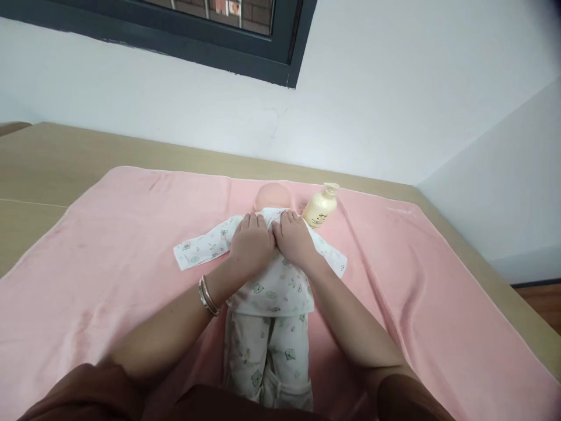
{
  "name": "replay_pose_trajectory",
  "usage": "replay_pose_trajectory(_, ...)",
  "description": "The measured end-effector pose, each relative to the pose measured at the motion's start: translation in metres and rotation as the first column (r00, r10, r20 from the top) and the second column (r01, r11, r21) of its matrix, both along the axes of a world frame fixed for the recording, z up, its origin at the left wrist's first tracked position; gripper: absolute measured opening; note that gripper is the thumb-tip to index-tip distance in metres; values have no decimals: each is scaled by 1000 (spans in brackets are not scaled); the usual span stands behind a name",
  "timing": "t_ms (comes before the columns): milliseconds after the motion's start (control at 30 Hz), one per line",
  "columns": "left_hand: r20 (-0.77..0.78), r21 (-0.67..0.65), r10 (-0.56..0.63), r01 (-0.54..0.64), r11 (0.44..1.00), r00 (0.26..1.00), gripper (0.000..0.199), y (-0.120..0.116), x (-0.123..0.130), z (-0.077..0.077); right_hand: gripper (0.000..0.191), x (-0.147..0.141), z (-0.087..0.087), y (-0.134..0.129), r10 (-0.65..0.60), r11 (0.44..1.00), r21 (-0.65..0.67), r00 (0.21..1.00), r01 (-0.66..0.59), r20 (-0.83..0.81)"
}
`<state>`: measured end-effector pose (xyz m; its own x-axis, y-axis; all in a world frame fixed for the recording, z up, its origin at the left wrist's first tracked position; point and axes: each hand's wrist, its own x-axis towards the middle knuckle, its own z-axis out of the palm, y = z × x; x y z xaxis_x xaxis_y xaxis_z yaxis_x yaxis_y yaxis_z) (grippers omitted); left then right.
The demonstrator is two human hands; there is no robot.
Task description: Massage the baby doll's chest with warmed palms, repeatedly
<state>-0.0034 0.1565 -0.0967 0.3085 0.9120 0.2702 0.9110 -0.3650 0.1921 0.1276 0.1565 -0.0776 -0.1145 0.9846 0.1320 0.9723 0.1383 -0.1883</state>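
A baby doll lies on the pink cloth (144,234), its bald head (272,196) toward the wall. It wears a white printed long-sleeved top (280,292) and matching printed trousers (289,345). Flat on the upper left of the top rests my left hand (253,242), fingers extended, two bangles on the wrist. My right hand (295,237) lies flat on the upper right, its thumb side close against my left hand. Both sleeves of the top spread outward. The doll's face is not visible.
A cream pump bottle (321,206) stands on the cloth just right of the doll's head. The wooden table (65,146) shows around the cloth. Behind it are a white wall (197,105) and a dark window frame (280,70).
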Motion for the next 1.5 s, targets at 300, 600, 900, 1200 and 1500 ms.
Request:
replay_pose_trajectory(300, 9, -65, -3, 4, 998, 1000, 39, 22, -10, 4, 43, -13, -4, -15, -33, 997, 63, 999, 35, -29)
replay_pose_trajectory(600, 123, -83, -33, 43, 996, 992, 34, 20, -8, -1, 48, -4, -3, -2, -90, 996, 13, 996, 90, 8)
replay_pose_trajectory(900, 127, 71, -50, 41, 997, 991, 39, 31, -9, -22, 53, -13, 0, -14, -75, 997, 25, 997, 74, 25)
replay_pose_trajectory(1200, 89, -11, 7, -6, 1000, 996, 42, 10, -4, -3, 69, 3, -5, 9, -85, 993, -91, 992, 76, -97)
replay_pose_trajectory(1500, 128, -48, -50, 57, 997, 991, 46, 9, -5, 1, 58, 17, 16, -2, 30, 981, -187, 995, -48, -100)
